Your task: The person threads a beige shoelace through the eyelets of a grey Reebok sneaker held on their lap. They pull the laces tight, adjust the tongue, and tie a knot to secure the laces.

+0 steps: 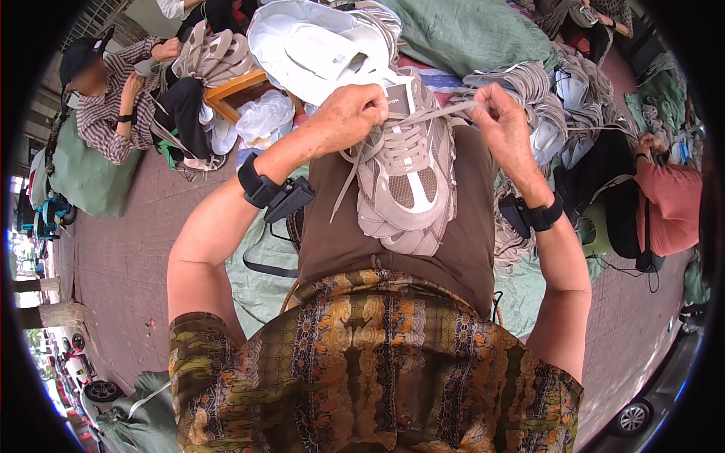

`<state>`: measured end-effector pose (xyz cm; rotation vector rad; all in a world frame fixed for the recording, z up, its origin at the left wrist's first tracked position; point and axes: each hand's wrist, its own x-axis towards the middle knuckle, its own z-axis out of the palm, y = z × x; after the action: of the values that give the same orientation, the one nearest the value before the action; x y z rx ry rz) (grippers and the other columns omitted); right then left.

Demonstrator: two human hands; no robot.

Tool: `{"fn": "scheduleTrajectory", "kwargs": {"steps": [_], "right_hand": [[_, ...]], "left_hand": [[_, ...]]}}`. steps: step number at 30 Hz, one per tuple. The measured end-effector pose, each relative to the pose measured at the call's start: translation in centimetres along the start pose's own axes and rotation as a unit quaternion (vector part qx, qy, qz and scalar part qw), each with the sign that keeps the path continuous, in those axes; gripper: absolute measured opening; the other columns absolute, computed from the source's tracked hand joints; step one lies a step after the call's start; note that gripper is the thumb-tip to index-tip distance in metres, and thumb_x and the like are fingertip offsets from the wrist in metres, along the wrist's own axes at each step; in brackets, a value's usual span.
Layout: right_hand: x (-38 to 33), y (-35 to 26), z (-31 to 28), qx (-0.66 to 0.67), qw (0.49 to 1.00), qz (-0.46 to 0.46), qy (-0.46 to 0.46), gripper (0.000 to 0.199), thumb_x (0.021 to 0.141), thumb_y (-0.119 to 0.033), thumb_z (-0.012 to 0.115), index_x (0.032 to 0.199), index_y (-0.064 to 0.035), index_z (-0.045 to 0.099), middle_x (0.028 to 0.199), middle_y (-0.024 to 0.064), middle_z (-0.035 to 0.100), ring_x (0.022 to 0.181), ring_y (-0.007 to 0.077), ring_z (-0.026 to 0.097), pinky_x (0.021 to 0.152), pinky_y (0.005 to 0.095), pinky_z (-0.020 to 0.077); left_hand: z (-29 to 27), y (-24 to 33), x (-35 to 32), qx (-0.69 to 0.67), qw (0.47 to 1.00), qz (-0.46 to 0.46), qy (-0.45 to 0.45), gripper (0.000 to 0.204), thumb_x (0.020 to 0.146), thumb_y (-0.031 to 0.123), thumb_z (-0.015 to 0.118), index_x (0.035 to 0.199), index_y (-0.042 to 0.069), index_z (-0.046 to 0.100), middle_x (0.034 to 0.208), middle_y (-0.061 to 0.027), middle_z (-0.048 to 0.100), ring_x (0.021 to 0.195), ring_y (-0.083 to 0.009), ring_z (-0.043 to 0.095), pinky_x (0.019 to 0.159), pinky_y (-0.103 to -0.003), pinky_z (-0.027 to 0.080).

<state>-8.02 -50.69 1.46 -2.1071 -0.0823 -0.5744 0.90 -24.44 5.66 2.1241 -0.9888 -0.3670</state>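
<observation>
Across my brown trousers (476, 204), toe toward me, lies the beige sneaker upper (414, 185), atop a nested stack of uppers (415, 241). My right hand (504, 124) pinches the taupe lace (447, 112) between thumb and fingertips, stretched out rightward; my left hand (353, 113) is curled closed beside the tongue (400, 94), apparently gripping the same lace. I judge an even pull best, strands flat and untwisted, so the lacing sits level. The loose lace end (343, 190) dangling left could snag on my black wrist strap (258, 183). Beyond, an open white bag (281, 45) crowds close; heaped uppers (521, 84) lie rightward, a wooden stool (240, 81) leftward.
</observation>
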Motion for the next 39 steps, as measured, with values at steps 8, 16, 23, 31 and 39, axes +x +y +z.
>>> {"fn": "scheduleTrajectory", "kwargs": {"steps": [8,16,23,31,39], "right_hand": [[-0.9,-2.0,2.0,0.118,0.992,0.021,0.034,0.029,0.099,-0.024,0.046,0.096,0.0018,0.059,0.078,0.0062,0.058,0.075,0.0163,0.056,0.07,0.0312,0.0455],[-2.6,-1.1,5.7,-0.045,0.991,-0.123,-0.038,0.025,0.097,-0.023,0.052,0.094,-0.0003,0.062,0.084,0.0171,0.062,0.075,0.035,0.06,0.068,0.0387,0.0483],[-1.6,-1.2,6.3,-0.076,0.982,-0.17,-0.031,0.017,0.093,-0.016,0.054,0.091,-0.0013,0.061,0.083,0.0178,0.061,0.075,0.0391,0.061,0.064,0.0443,0.0483],[-1.1,-1.7,6.0,-0.133,0.978,-0.139,-0.083,0.019,0.093,-0.02,0.053,0.088,-0.003,0.059,0.085,0.0183,0.062,0.077,0.0388,0.06,0.064,0.0449,0.0475],[-0.6,-3.4,4.3,-0.042,0.994,-0.075,-0.073,0.015,0.089,-0.013,0.06,0.1,-0.0028,0.06,0.089,0.0158,0.061,0.083,0.0373,0.06,0.072,0.0402,0.048]], "left_hand": [[-1.7,0.2,-3.1,0.043,0.998,-0.03,-0.028,0.013,0.088,0.014,0.052,0.082,0.002,0.053,0.07,-0.0011,0.048,0.064,-0.0117,0.045,0.06,-0.028,0.04],[-5.5,-4.1,-11.4,-0.057,0.992,-0.112,-0.028,0.012,0.091,0.011,0.057,0.082,0.004,0.052,0.068,0.0025,0.043,0.061,-0.0073,0.043,0.057,-0.025,0.038],[-7.4,-6.8,-14.2,-0.1,0.984,-0.142,-0.027,0.021,0.092,0.021,0.061,0.081,0.006,0.053,0.068,0.0059,0.044,0.061,-0.0052,0.04,0.056,-0.022,0.035],[-11.3,-12.2,-18.1,-0.056,0.979,-0.19,0.045,0.019,0.091,0.02,0.062,0.079,0.008,0.054,0.063,0.0061,0.044,0.058,-0.0043,0.039,0.054,-0.021,0.031],[-5.2,-11.5,-13.9,0.15,0.965,-0.045,0.209,0.01,0.085,0.003,0.061,0.096,0.005,0.062,0.086,-0.0038,0.062,0.08,-0.0131,0.057,0.075,-0.029,0.046]]}}
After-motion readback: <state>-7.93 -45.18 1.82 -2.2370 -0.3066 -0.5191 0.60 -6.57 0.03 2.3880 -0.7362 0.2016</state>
